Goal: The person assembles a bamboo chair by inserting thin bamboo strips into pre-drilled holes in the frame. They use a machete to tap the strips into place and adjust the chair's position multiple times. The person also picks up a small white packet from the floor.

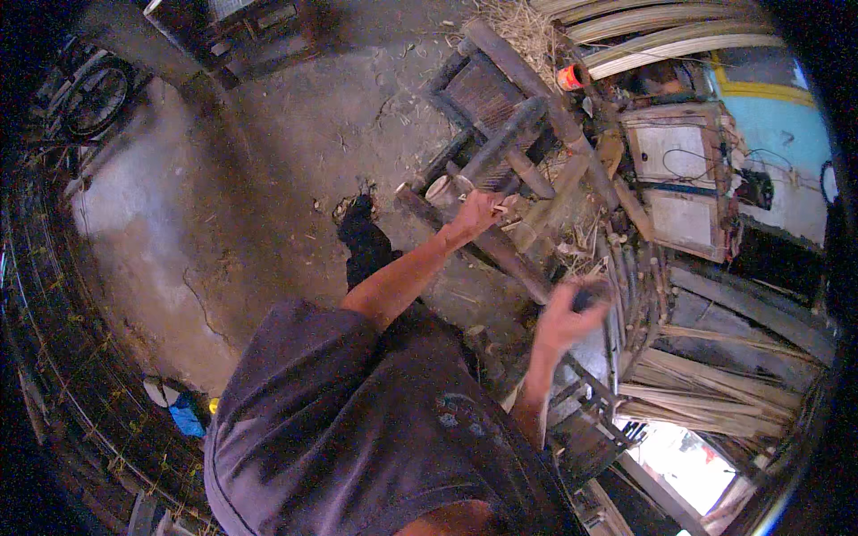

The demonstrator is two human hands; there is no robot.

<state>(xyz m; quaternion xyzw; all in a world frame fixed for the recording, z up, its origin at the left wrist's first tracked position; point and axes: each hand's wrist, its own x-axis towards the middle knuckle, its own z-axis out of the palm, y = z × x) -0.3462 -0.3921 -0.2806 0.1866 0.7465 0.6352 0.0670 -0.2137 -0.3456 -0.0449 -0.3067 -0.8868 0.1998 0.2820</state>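
Concrete floor (268,152), grey, cracked and stained, fills the left side, with a blue and white object (174,404) lying near its lower left edge. Toward the middle, the person's left hand (476,213) reaches out to a bamboo chair frame (500,134) that lies tipped on the floor; its fingers are curled shut around a thin pale sliver, perhaps a peg or splint, pressed against one of the round, dark, weathered poles. The frame is built of thick cylindrical bamboo with a slatted panel between the poles. Further right, the right hand (565,314) is blurred, its fingers wrapped around a small dark object that cannot be made out. Beyond it stand bundles of pale split bamboo strips (706,384) and a worn white wooden cabinet (679,174).
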